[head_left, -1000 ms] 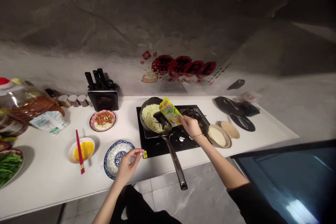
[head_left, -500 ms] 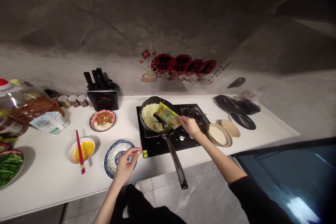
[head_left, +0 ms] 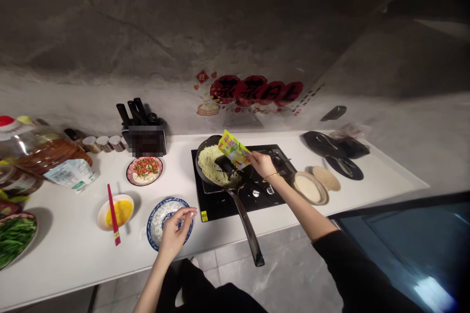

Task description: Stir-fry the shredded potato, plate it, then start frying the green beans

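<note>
My right hand (head_left: pixel 261 164) grips the end of a yellow-green seasoning packet (head_left: pixel 234 149) and holds it tilted over the frying pan (head_left: pixel 245 220). Pale shredded food (head_left: pixel 208 164) lies in the pan, which rests on the black stove (head_left: pixel 220 208). Under the packet, a black spatula (head_left: pixel 228 166) sits in the pan, partly hidden. My left hand (head_left: pixel 176 230) hovers above a blue-and-white plate (head_left: pixel 154 220), fingertips and thumb pinched together; whether something small is between them cannot be made out.
Left of the plate, red chopsticks (head_left: pixel 113 215) lie across a bowl of beaten egg (head_left: pixel 125 209). Behind are a plate of chopped red and green bits (head_left: pixel 146 168) and a knife block (head_left: pixel 163 142). Greens (head_left: pixel 16 237) and an oil bottle (head_left: pixel 47 144) stand far left; a wooden-coloured pot (head_left: pixel 310 188) sits right.
My right hand has lifted the packet slightly up, baring more of the spatula and shreds beneath. The left hand keeps its pinch over the plate. The view has shifted a little.
</note>
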The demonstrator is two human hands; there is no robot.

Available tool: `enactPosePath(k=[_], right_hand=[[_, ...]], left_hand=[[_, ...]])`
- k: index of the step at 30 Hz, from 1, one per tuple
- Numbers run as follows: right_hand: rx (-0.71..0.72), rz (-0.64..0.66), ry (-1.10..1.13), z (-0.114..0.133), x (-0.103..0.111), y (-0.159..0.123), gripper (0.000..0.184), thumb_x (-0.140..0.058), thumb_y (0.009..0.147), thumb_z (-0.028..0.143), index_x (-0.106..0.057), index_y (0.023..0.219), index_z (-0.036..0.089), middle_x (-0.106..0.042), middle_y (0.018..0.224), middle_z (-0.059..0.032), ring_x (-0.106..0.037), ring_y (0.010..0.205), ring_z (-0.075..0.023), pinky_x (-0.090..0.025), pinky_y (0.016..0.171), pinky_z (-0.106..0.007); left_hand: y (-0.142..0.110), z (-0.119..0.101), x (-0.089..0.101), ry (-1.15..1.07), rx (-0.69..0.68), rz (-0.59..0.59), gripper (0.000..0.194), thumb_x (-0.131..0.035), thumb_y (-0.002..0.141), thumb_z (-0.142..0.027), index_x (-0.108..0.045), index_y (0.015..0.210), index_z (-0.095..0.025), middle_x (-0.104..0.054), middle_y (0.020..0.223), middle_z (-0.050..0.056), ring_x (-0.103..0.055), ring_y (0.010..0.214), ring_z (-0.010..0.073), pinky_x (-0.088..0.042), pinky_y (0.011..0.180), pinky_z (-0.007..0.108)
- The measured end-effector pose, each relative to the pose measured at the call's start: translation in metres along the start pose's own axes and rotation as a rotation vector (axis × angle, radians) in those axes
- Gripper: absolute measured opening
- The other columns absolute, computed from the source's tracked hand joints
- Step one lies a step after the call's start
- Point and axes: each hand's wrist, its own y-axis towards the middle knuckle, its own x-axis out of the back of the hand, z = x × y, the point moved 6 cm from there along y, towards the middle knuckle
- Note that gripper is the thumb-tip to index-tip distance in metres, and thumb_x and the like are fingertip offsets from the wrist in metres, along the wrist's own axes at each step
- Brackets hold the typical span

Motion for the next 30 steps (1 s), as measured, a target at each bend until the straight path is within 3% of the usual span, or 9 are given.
enactPosePath(k=[8, 17, 20, 24, 30], right_hand=[[-0.018, 0.034, -0.055, -0.005, -0.013, 0.028, 0.039, -0.035, 0.089, 0.04, -0.055, 0.063, 0.02, -0.063, 0.061, -0.0067, -0.056, 0.055, -0.0158, -0.033, 0.053, -0.023], [-0.052, 0.006, -0.074, -0.007, -0.007, 0.04, 0.037, -0.039, 0.088, 0.04, -0.052, 0.06, 0.02, -0.062, 0.058, -0.0068, -0.056, 0.055, -0.0166, -0.033, 0.053, -0.024], [-0.073, -0.022, -0.066, -0.006, 0.001, 0.025, 0.041, -0.036, 0.089, 0.044, -0.048, 0.058, 0.021, -0.059, 0.053, -0.0058, -0.054, 0.05, -0.0152, -0.033, 0.05, -0.023], [-0.065, -0.078, 0.035, -0.003, 0.015, -0.02, 0.047, -0.032, 0.089, 0.052, -0.045, 0.057, 0.021, -0.056, 0.05, -0.004, -0.052, 0.046, -0.0133, -0.034, 0.047, -0.022], [-0.024, -0.051, 0.106, 0.003, 0.021, -0.073, 0.051, -0.031, 0.088, 0.057, -0.05, 0.059, 0.02, -0.059, 0.054, -0.0055, -0.052, 0.047, -0.0132, -0.037, 0.046, -0.022]], left_hand=[[0.0, 0.0, 0.0, 0.0, -0.008, -0.014, 0.029, -0.053, 0.081, -0.042, -0.067, 0.091, -0.019, -0.072, 0.093, 0.007, -0.066, 0.09, 0.0205, -0.051, 0.08, 0.028], [-0.002, 0.002, 0.0, -0.002, 0.018, -0.007, 0.03, -0.052, 0.082, -0.043, -0.066, 0.093, -0.019, -0.072, 0.094, 0.008, -0.066, 0.092, 0.0211, -0.05, 0.081, 0.03], [-0.003, 0.002, 0.001, -0.006, 0.013, -0.017, 0.03, -0.052, 0.082, -0.043, -0.066, 0.093, -0.018, -0.071, 0.094, 0.008, -0.066, 0.091, 0.0209, -0.051, 0.079, 0.029], [-0.001, 0.0, 0.003, -0.005, -0.004, -0.036, 0.03, -0.052, 0.082, -0.042, -0.066, 0.093, -0.017, -0.071, 0.094, 0.008, -0.066, 0.09, 0.0206, -0.051, 0.079, 0.029], [0.002, -0.01, -0.007, 0.012, -0.034, 0.004, 0.03, -0.052, 0.082, -0.042, -0.066, 0.09, -0.018, -0.071, 0.094, 0.008, -0.066, 0.089, 0.0203, -0.05, 0.081, 0.029]])
